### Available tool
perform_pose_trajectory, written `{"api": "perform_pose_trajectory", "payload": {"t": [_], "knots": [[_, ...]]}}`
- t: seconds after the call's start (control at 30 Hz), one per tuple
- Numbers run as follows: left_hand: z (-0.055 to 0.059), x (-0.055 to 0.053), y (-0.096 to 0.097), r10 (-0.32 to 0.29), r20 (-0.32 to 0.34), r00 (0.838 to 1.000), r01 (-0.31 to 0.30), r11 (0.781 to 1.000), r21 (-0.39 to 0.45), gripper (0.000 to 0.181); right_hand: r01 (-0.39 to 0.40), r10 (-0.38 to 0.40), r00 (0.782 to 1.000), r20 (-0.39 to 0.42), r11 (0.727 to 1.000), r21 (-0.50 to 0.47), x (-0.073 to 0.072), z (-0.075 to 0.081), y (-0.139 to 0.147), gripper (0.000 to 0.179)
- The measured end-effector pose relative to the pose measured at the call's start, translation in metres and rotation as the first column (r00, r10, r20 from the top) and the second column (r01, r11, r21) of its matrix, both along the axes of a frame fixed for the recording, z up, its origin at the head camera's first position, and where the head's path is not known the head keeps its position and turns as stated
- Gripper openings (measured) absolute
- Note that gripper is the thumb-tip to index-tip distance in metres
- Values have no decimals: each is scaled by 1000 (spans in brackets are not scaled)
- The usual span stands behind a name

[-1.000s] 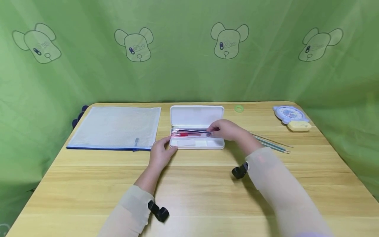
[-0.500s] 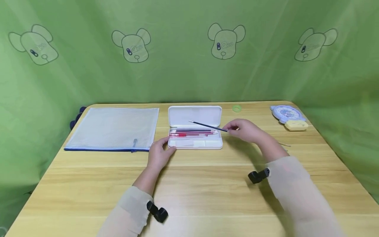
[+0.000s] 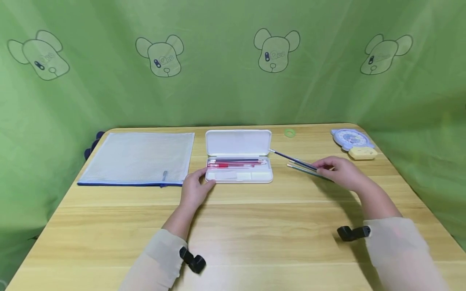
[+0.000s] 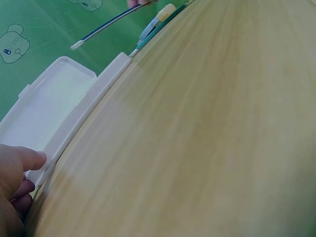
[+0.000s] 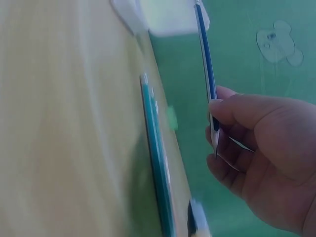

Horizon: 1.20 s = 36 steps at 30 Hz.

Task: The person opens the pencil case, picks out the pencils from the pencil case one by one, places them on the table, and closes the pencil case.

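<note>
An open white pencil case point(image 3: 261, 175) lies on the table with its lid tipped back; red pens and dark pencils point(image 3: 236, 161) lie in it. At its left front corner my left hand point(image 3: 194, 192) grips the edge, thumb on the rim in the left wrist view point(image 4: 15, 173). Further right, my right hand point(image 3: 340, 173) pinches a blue-and-white striped pencil point(image 5: 207, 59) near its sharpened tip, the other end pointing up towards the case. Below that pencil, several teal pencils point(image 5: 157, 158) lie on the wood, partly hidden by the hand in the head view.
A mesh zip pouch point(image 3: 138, 157) with a blue zipper lies left of the case. A small green ring point(image 3: 289, 133) is near the back edge. At the back right are a lilac clock-shaped thing point(image 3: 351, 138) and a pale yellow block point(image 3: 363, 153). A green curtain point(image 3: 218, 97) hangs behind.
My right hand has lifted the striped pencil out of the case and carried it right, over the teal pencils. My left hand stays at the case's corner.
</note>
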<state>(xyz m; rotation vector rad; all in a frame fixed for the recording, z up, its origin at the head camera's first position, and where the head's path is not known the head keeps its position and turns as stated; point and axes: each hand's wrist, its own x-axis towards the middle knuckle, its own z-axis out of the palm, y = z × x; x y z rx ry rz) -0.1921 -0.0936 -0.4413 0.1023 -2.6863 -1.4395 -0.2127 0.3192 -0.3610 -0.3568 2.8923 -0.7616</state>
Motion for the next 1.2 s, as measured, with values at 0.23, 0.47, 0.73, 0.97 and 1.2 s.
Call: {"api": "perform_pose_trajectory", "payload": {"t": [0.23, 0.47, 0.73, 0.97, 1.2], "knots": [[0, -1, -1, 2, 5, 1000, -2, 1000, 14, 51, 23, -23, 1000, -5, 999, 40, 16, -14, 29, 29], [0, -1, -1, -1, -18, 1000, 1, 1000, 15, 50, 38, -38, 999, 6, 997, 62, 22, -28, 48, 28], [-1, -1, -2, -11, -37, 999, 12, 1000, 21, 50, 40, -43, 998, 38, 995, 89, 24, -35, 56, 27], [0, -2, -1, -11, -19, 1000, 12, 1000, 26, 50, 61, -65, 997, 32, 991, 118, 24, -37, 58, 25], [-1, -2, 0, -12, -15, 1000, 12, 1000, 24, 49, 79, -84, 995, 45, 990, 116, 23, -38, 60, 25]]}}
